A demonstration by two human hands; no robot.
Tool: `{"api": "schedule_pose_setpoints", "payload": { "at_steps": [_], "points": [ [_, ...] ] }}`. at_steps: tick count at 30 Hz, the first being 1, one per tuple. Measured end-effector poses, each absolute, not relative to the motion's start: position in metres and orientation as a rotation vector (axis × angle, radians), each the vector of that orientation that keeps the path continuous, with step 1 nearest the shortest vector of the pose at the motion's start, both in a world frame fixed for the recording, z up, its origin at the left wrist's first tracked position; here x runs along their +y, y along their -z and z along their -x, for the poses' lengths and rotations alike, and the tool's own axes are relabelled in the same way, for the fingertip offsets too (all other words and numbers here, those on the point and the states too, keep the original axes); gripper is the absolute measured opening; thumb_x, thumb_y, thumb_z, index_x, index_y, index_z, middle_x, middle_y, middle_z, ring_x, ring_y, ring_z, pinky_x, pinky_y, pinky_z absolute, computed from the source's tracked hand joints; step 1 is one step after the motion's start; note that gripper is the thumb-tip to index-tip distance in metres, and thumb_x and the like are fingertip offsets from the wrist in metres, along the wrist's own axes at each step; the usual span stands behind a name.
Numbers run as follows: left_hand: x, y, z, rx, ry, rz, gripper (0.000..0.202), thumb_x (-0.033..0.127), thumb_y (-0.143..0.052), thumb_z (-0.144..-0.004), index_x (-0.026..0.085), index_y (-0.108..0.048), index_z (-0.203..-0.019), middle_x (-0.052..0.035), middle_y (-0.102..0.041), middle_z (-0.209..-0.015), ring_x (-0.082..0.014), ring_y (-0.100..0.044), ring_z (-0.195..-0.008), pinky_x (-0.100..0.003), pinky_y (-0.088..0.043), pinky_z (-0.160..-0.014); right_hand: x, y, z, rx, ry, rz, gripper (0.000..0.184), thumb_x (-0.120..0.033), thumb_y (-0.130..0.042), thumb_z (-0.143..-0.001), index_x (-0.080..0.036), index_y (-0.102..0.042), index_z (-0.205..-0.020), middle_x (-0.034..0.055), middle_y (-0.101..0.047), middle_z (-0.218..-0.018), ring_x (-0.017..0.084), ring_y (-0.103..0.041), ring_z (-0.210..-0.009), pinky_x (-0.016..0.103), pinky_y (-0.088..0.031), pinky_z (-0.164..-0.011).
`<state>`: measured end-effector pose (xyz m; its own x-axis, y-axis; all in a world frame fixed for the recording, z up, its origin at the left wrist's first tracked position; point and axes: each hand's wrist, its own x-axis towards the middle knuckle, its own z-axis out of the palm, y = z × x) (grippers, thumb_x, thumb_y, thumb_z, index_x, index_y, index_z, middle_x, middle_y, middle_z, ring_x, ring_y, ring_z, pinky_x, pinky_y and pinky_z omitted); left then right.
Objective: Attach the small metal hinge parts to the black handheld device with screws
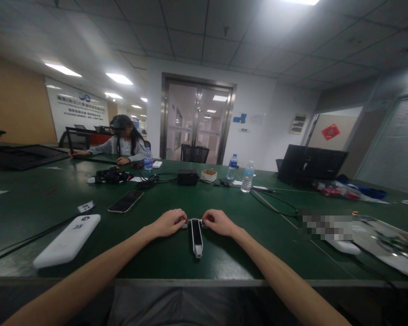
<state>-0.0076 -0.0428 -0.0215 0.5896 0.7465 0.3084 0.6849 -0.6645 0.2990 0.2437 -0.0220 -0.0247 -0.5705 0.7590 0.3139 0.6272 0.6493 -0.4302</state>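
Right now, the left hand (172, 222) and right hand (220, 222) curl in tight, pinching the far end of a thin gadget (197, 236). It lies between them on the green table (224, 260). They look busy, not done; what's left, I can't tell.

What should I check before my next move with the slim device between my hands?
1. Left hand at the left side of the slim device's far end: ok.
2. Right hand at its right side: ok.
3. Firm grip on both sides: cannot tell, fingers hide the contact.
4. Device's near end free of hands: ok.
5. Phone apart from both hands: ok.
6. White slab apart from the device: ok.
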Motion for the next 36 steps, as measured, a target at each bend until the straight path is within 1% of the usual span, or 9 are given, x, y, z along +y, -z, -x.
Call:
{"api": "schedule_pose_setpoints", "payload": {
  "at_steps": [6,12,15,18,21,25,30,33,36],
  "points": [
    [-0.042,0.022,0.0084,1.187,-0.632,-2.675,0.02,0.03,-0.044,-0.088,0.018,-0.059,-0.092,-0.0037,-0.058,-0.086,-0.0154,-0.054,-0.073,-0.026,-0.041,-0.067,-0.0213,0.0248,-0.2434,-2.426,-0.305,1.042,0.017,-0.02,-0.05,-0.084,-0.016,-0.066,-0.085,0.0031,-0.061,-0.08,0.012,-0.053,-0.071,0.024,-0.041,-0.065],
    [-0.0425,0.0223,0.007,1.195,-0.651,-2.686,0.02,0.031,-0.044,-0.088,0.018,-0.059,-0.09,-0.0035,-0.058,-0.083,-0.0155,-0.054,-0.073,-0.026,-0.041,-0.066,-0.023,0.0246,-0.2422,-2.38,-0.279,1.048,0.011,-0.015,-0.054,-0.081,-0.016,-0.064,-0.086,0.0025,-0.057,-0.081,0.011,-0.051,-0.069,0.023,-0.04,-0.065],
    [-0.0425,0.0224,0.0071,1.184,-0.648,-2.687,0.019,0.03,-0.044,-0.087,0.018,-0.059,-0.091,-0.0032,-0.058,-0.083,-0.0155,-0.054,-0.073,-0.026,-0.041,-0.066,-0.0236,0.0238,-0.2425,-2.405,-0.303,1.047,0.014,-0.02,-0.053,-0.085,-0.016,-0.066,-0.084,0.0035,-0.056,-0.082,0.012,-0.051,-0.071,0.024,-0.041,-0.068],
    [-0.0423,0.0224,0.0076,1.176,-0.657,-2.69,0.019,0.03,-0.044,-0.088,0.018,-0.059,-0.091,-0.0033,-0.058,-0.083,-0.0155,-0.054,-0.073,-0.026,-0.041,-0.066,-0.0245,0.0222,-0.2427,-2.401,-0.327,1.027,0.02,-0.027,-0.049,-0.089,-0.016,-0.066,-0.089,0.0052,-0.057,-0.087,0.014,-0.053,-0.078,0.026,-0.042,-0.072],
    [-0.0421,0.0225,0.0079,1.177,-0.651,-2.69,0.02,0.03,-0.043,-0.088,0.018,-0.059,-0.091,-0.0033,-0.058,-0.083,-0.0155,-0.054,-0.073,-0.026,-0.041,-0.066,-0.0256,0.0207,-0.2421,-2.355,-0.334,1.026,0.023,-0.029,-0.047,-0.091,-0.016,-0.066,-0.09,0.0061,-0.056,-0.091,0.014,-0.053,-0.083,0.027,-0.042,-0.076],
    [-0.0424,0.0217,0.0073,1.198,-0.636,-2.674,0.02,0.031,-0.044,-0.087,0.018,-0.059,-0.092,-0.0034,-0.058,-0.083,-0.0158,-0.054,-0.073,-0.026,-0.041,-0.065,-0.0263,0.0193,-0.2419,-2.374,-0.367,1.029,0.032,-0.034,-0.042,-0.093,-0.016,-0.066,-0.081,0.0061,-0.056,-0.091,0.015,-0.052,-0.086,0.027,-0.042,-0.079],
    [-0.0447,0.0185,0.0059,1.201,-0.626,-2.671,0.02,0.029,-0.044,-0.087,0.018,-0.06,-0.091,-0.0038,-0.059,-0.083,-0.0162,-0.054,-0.073,-0.026,-0.041,-0.066,-0.0257,0.0183,-0.2436,-2.353,-0.366,1.03,0.041,-0.04,-0.035,-0.095,-0.016,-0.066,-0.084,0.0063,-0.055,-0.094,0.016,-0.052,-0.09,0.028,-0.04,-0.083],
    [-0.0452,0.018,0.0061,1.193,-0.627,-2.673,0.02,0.029,-0.044,-0.087,0.017,-0.06,-0.092,-0.0039,-0.058,-0.083,-0.016,-0.054,-0.072,-0.026,-0.042,-0.066,-0.0247,0.0187,-0.2441,-2.392,-0.391,1.039,0.042,-0.042,-0.036,-0.095,-0.015,-0.067,-0.083,0.0069,-0.057,-0.095,0.016,-0.052,-0.09,0.028,-0.039,-0.083],
    [-0.0447,0.0189,0.0064,1.185,-0.635,-2.676,0.021,0.03,-0.044,-0.087,0.017,-0.06,-0.091,-0.0041,-0.059,-0.083,-0.0157,-0.054,-0.073,-0.026,-0.042,-0.067,-0.0232,0.0193,-0.2441,-2.36,-0.367,1.054,0.042,-0.041,-0.035,-0.095,-0.015,-0.067,-0.086,0.0072,-0.058,-0.094,0.016,-0.052,-0.091,0.029,-0.039,-0.084]
  ]
}}
